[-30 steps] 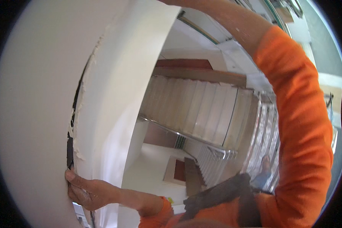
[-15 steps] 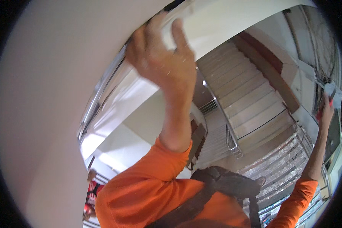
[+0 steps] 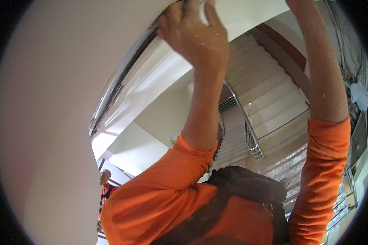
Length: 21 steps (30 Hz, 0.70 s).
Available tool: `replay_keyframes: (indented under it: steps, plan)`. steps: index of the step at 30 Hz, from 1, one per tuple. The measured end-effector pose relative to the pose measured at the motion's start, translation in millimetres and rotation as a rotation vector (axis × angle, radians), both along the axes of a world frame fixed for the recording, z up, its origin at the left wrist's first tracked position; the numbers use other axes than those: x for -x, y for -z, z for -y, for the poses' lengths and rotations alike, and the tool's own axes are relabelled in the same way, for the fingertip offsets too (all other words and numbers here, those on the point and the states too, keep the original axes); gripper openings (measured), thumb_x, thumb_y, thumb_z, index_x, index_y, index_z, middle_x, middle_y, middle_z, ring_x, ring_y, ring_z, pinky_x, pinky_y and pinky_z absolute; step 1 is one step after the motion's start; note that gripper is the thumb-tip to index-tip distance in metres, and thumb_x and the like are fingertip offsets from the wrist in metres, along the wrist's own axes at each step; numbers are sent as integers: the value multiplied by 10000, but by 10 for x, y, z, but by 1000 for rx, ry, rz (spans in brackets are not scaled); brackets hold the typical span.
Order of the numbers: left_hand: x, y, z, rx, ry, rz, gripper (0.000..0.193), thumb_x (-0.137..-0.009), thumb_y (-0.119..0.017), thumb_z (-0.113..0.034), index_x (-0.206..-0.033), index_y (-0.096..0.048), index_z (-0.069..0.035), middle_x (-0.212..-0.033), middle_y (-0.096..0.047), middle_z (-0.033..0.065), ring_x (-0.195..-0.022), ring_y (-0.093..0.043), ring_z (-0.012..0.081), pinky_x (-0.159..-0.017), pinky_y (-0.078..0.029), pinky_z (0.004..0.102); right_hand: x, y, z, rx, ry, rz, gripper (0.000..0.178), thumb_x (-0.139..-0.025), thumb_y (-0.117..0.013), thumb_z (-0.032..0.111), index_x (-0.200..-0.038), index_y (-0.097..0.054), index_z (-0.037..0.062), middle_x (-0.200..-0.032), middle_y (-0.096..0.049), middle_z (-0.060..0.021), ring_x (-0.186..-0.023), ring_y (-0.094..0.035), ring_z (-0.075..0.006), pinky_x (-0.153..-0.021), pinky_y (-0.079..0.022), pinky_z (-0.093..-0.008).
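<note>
My left hand (image 3: 196,36) is raised to the upper edge of the picture, beside a long shiny metal strip (image 3: 129,65) with a dark gap along it. Its thumb stands apart from the bent fingers, and the fingertips are partly cut off. Nothing shows clearly in its grasp. Up at the top edge, my right hand (image 3: 300,3) is mostly outside the picture. Its fingers are hidden, so whatever it may hold cannot be seen. Both arms reach up in orange sleeves. A pale curved panel (image 3: 253,12) lies behind the left hand, between the two arms.
A large pale surface (image 3: 49,122) fills the left side. Below is a staircase (image 3: 270,90) with a metal railing (image 3: 249,134). Loose cables (image 3: 349,69) hang at the far right. A dark bag (image 3: 245,188) is strapped across my chest. Another person (image 3: 105,177) shows at lower left.
My right arm has swung from the cables at the far right, where its hand held something red, up to the top edge. My left hand has shifted slightly up and right in the picture.
</note>
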State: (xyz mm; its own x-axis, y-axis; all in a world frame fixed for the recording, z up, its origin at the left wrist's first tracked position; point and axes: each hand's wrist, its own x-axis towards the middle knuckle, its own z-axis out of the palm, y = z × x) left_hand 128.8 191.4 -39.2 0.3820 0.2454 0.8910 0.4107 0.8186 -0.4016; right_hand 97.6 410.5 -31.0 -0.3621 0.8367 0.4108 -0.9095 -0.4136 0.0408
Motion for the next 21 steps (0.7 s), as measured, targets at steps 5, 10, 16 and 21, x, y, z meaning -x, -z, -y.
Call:
replay_keyframes:
  steps: [5, 10, 16, 21]
  plan:
    - [220, -107, 54, -5, 61, -72, 162, -865, -791, -233, -1003, -796, -149, -1023, -696, 82, -1018, -630, 325, -921, -434, 484, 37, -124, -90, -49, -96, 83, 574, -993, -635, 508, -1251, -476, 20, -790, -499, -54, -676, -533, -185, -549, -548, -377]
    - [137, -58, 211, 13, -105, -9, 150, -866, -799, -229, -999, -820, -162, -931, -705, 43, -925, -643, 272, -867, -469, 462, 556, -157, 96, 0, -71, 52, 721, -1030, -568, 495, -1480, -317, -9, -1139, -572, -209, -772, -640, -256, -383, -509, -329]
    - [39, -33, 191, -30, -79, 8, 156, -908, -768, -269, -1020, -826, -177, -927, -698, 19, -913, -635, 249, -896, -461, 450, 198, -134, 294, 98, -144, -43, 699, -971, -656, 447, -1414, -318, 25, -971, -520, -90, -767, -513, -150, -669, -510, -342]
    - [90, 11, 136, -13, -185, 42, 190, -938, -750, -265, -1058, -817, -133, -969, -731, 102, -933, -652, 286, -898, -493, 460, 556, 10, 319, 49, -47, 20, 574, -1009, -632, 427, -1343, -402, 21, -959, -552, -83, -739, -548, -160, -607, -492, -327]
